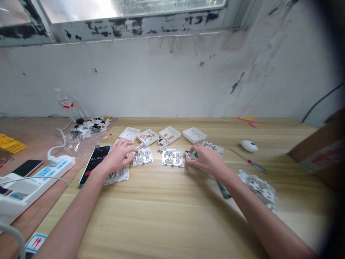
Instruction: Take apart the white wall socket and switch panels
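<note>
My left hand (120,156) is open, fingers spread over white plastic socket plates at the left. Its thumb tip reaches the edge of one plate (143,157); another plate (121,175) lies partly under the hand. A similar plate (173,158), with metal strips in its slots, lies flat between my hands. My right hand (206,158) is closed, thumb and fingers around a small white part (190,155). Something bright green (195,154) shows between its fingers; its kind is hidden. Small white pieces (162,144) lie behind the middle plate.
White trays (194,135) line the back, two holding brass-coloured parts. A phone (94,162) showing a timer and a power strip (51,172) are at left. On the right are a screwdriver (256,165), a white mouse (249,146), stacked plates (258,189) and a cardboard box (320,151).
</note>
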A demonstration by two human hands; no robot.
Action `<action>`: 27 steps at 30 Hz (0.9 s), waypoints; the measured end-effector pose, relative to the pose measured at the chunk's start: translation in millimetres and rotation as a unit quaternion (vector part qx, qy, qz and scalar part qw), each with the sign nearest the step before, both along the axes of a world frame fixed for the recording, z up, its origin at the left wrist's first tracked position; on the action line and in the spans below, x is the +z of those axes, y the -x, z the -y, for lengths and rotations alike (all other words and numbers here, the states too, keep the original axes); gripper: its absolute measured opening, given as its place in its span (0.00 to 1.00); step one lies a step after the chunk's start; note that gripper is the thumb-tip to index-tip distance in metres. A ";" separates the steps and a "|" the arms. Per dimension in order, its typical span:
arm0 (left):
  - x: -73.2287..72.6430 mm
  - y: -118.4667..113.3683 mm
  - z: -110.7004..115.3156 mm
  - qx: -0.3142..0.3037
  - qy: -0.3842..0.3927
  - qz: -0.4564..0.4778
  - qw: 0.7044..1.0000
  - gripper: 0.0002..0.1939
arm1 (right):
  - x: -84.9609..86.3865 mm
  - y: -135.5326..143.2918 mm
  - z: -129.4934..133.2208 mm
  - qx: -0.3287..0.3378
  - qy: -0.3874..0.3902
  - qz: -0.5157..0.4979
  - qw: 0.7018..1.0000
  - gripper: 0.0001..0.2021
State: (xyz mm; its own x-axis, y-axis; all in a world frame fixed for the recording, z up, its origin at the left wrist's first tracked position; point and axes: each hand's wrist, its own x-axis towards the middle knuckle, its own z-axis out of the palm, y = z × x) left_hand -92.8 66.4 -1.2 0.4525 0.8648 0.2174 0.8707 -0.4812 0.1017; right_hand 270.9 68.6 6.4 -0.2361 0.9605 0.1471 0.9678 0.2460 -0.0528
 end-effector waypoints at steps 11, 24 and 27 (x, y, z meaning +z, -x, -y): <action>-12.8 -10.7 -1.9 0.015 -0.027 -0.020 0.999 0.18 | 34.8 100.6 23.4 0.140 -0.020 0.016 0.990 0.14; -8.8 -6.2 7.1 0.030 -0.038 -0.019 0.999 0.17 | 19.1 120.2 63.4 0.196 0.028 0.026 0.980 0.15; -4.2 -18.7 7.9 0.020 -0.046 -0.006 0.999 0.17 | 4.7 112.9 86.5 0.262 0.049 0.015 0.964 0.14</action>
